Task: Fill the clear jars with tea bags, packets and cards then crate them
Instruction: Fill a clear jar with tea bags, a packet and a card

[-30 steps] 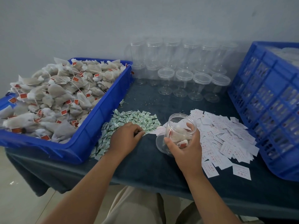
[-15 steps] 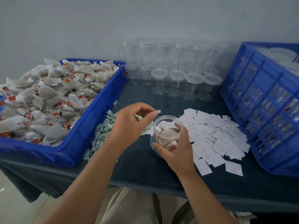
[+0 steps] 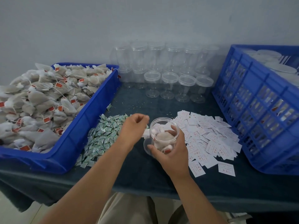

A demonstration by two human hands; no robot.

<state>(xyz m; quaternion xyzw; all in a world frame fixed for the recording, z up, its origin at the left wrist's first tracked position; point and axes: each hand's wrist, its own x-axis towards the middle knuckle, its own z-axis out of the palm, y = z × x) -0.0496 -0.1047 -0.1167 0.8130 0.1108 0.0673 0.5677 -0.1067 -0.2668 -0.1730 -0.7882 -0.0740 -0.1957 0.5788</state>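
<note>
Our right hand (image 3: 171, 152) grips the clear jar (image 3: 159, 126) at frame centre, held tilted; tea bags (image 3: 161, 139) lie inside it. Our left hand (image 3: 134, 126) hovers just beside the jar mouth, above the green packets (image 3: 103, 136), fingers curled; blur hides whether they pinch anything. White cards (image 3: 210, 139) lie right of the jar, the blue crate (image 3: 258, 110) at far right

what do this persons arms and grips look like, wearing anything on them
Both forearms are bare right to the bottom edge of the picture, with no sleeves in view. The left grip and the right grip are ungloved hands. No ring, watch, wristband or marking shows on either.
</note>
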